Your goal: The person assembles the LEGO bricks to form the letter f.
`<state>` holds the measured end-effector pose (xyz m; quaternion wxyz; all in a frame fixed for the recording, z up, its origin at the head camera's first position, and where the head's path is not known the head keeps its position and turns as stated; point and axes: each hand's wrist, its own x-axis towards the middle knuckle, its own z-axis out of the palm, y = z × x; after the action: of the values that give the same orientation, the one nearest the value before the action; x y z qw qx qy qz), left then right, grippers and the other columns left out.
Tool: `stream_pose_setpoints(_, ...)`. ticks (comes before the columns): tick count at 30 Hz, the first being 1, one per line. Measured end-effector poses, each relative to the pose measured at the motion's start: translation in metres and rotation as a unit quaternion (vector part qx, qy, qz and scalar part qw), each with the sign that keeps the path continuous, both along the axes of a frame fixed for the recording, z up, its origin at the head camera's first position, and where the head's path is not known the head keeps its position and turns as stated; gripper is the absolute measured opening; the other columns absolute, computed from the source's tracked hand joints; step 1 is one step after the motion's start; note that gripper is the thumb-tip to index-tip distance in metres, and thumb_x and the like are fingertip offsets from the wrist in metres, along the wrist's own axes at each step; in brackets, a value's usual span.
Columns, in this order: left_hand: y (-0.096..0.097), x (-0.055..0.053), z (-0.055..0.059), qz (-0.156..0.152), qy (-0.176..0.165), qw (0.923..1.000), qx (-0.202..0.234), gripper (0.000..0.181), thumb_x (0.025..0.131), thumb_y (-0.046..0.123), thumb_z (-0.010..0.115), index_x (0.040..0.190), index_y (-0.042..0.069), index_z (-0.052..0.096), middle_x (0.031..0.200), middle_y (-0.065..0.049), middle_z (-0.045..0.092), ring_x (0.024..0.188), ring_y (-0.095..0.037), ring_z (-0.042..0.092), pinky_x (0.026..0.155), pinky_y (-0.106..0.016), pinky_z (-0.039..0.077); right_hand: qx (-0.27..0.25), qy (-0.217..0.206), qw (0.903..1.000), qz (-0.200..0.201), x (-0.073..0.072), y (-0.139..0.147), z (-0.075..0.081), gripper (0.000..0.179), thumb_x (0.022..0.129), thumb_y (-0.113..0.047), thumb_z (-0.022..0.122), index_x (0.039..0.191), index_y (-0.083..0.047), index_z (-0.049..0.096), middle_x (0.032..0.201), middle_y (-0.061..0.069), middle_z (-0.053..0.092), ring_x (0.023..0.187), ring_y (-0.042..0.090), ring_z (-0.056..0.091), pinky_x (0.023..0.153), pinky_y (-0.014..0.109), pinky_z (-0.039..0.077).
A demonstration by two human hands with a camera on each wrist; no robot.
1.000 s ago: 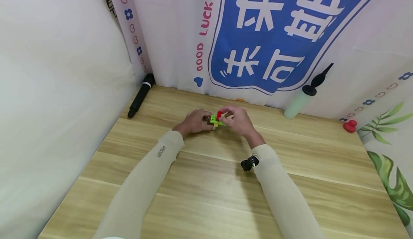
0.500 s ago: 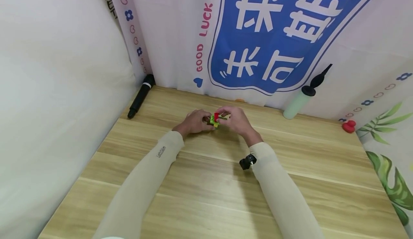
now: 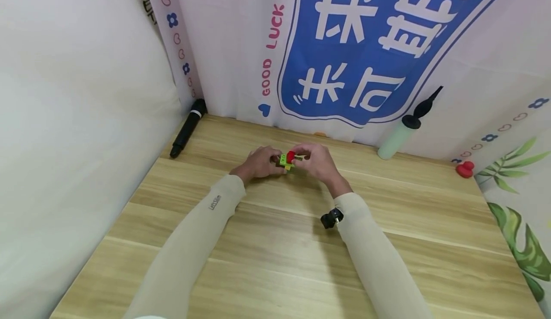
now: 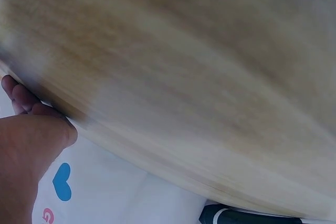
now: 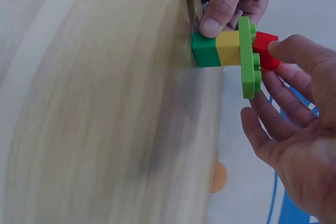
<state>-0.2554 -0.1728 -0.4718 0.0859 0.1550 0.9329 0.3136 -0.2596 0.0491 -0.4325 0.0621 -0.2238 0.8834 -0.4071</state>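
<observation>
At the far middle of the table, a small stack of toy building bricks stands between my hands. In the right wrist view a dark green brick [image 5: 203, 51] is lowest, with a yellow brick [image 5: 228, 49] on it. A light green studded plate [image 5: 246, 61] lies across the yellow one, and a red brick [image 5: 266, 51] is against its studded side. My left hand [image 3: 260, 162] holds the stack low down, its thumb on the dark green and yellow bricks. My right hand [image 3: 318, 162] pinches the red brick. Whether the red brick is fully seated cannot be seen.
A black, microphone-shaped object [image 3: 188, 128] lies at the table's back left corner. A pale green hand pump [image 3: 396, 139] with a black nozzle stands at the back right, and a red knob-like object [image 3: 465, 169] beyond it. A printed cloth [image 3: 241, 56] hangs behind the wooden table [image 3: 275, 261].
My right hand shifted slightly left with the red brick, then a little back to the right. The red brick's visible face has turned. My left hand has stayed in nearly the same place.
</observation>
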Motion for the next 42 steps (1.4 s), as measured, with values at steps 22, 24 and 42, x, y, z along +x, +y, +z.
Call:
stream_pose_setpoints(22,0.0001,-0.0019,-0.0038,-0.007,0.013,0.9999,0.003,0.029,0.09,0.043,0.085,0.109,0.022,0.077,0.109,0.0,0.077,0.111,-0.021,0.066,0.092,-0.043,0.039,0.044,0.032,0.9985,0.009,0.0045,-0.0044,0.0032,0.031,0.095,-0.012,0.078,0.125,-0.007,0.076,0.127,0.011,0.079,0.127,0.031,0.071,0.117,0.053,0.049)
stream_pose_setpoints(24,0.0004,-0.0022,-0.0043,-0.007,0.012,0.9999,0.003,0.03,0.09,0.044,0.085,0.11,0.022,0.078,0.11,0.0,0.077,0.112,-0.021,0.066,0.094,-0.045,0.039,0.045,0.036,0.9983,0.013,0.0047,-0.0034,0.0039,0.033,0.095,-0.012,0.078,0.127,-0.005,0.076,0.13,0.011,0.078,0.128,0.031,0.071,0.115,0.053,0.051)
stream_pose_setpoints(42,0.0,-0.0041,-0.0053,-0.007,0.012,0.9999,-0.002,0.031,0.09,0.043,0.086,0.112,0.022,0.078,0.114,-0.001,0.078,0.116,-0.023,0.067,0.099,-0.05,0.042,0.077,0.046,0.9958,0.02,0.0011,-0.0055,0.0082,0.033,0.094,-0.013,0.079,0.126,-0.006,0.079,0.132,0.013,0.077,0.128,0.032,0.071,0.11,0.049,0.055)
